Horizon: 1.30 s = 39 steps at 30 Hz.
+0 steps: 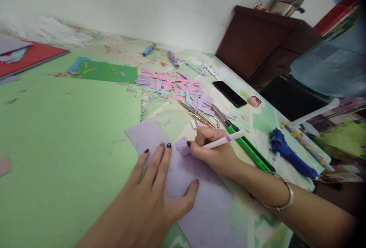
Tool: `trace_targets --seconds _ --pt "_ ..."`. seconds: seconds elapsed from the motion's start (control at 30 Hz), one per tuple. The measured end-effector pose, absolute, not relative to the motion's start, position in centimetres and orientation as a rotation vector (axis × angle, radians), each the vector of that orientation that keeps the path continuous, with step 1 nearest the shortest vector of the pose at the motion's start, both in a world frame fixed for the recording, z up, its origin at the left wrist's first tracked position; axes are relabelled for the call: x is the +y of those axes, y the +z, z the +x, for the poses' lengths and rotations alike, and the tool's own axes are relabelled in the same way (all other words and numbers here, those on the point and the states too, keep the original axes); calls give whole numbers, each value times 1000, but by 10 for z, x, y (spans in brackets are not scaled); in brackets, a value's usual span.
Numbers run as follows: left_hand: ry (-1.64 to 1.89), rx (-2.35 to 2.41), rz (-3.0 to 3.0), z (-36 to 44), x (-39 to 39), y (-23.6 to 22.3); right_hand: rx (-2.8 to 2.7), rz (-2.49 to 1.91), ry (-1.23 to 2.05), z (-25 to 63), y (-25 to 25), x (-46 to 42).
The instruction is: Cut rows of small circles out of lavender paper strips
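Left hand [154,196], lower centre of frame: fingers fanned out flat on lilac paper sheets [200,179], thumb held out to the side. Right hand [221,160], right of centre: fingers curled, gripping a slim white marker with a purple band [219,142]. Purple tip down at the paper; whether it touches, cannot tell. Small purple ring drawn just left of the tip. Lilac paper runs from mid-frame to the bottom edge, partly covered by the left hand. Silver bangle [290,196] on right forearm.

Just above right hand: gold-handled metal scissors [203,118]. Beside them, a green-handled knife [248,147], blade bared. Black phone [229,94], upper right of centre. Blue plastic glue gun [291,154], right side. Pink, lilac and blue paper scraps [171,82], upper centre. Large pale-green sheet [68,145] fills the left.
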State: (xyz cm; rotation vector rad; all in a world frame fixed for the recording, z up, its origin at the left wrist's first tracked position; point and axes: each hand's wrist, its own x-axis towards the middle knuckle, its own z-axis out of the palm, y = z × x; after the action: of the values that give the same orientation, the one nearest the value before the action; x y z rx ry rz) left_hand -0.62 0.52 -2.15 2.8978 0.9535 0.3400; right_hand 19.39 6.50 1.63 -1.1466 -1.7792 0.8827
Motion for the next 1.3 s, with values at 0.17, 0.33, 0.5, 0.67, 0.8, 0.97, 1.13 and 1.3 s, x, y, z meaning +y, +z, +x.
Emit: trace_targets --seconds 0.17,0.33,0.5,0.67,0.8,0.97,1.13,1.3 --pt "302 977 2868 -7 4 -20 -1792 -1152 887 194 16 66" --pt "297 966 2867 -8 5 -18 -1825 -1148 858 193 16 67" --pt "278 979 2873 -7 5 -19 -1832 -1145 858 193 15 67" --pt "303 968 2898 -8 4 -19 -1834 -1132 850 194 15 66" --pt "315 969 2907 -8 5 -20 -1825 -1112 834 194 15 67" --pt "302 978 2899 -9 5 -20 -1824 -1113 832 194 15 67" --pt "313 987 2905 -7 3 -18 -1850 -1113 831 194 15 67" --pt "307 1013 2919 -6 3 -20 -1855 -1149 846 193 15 67"
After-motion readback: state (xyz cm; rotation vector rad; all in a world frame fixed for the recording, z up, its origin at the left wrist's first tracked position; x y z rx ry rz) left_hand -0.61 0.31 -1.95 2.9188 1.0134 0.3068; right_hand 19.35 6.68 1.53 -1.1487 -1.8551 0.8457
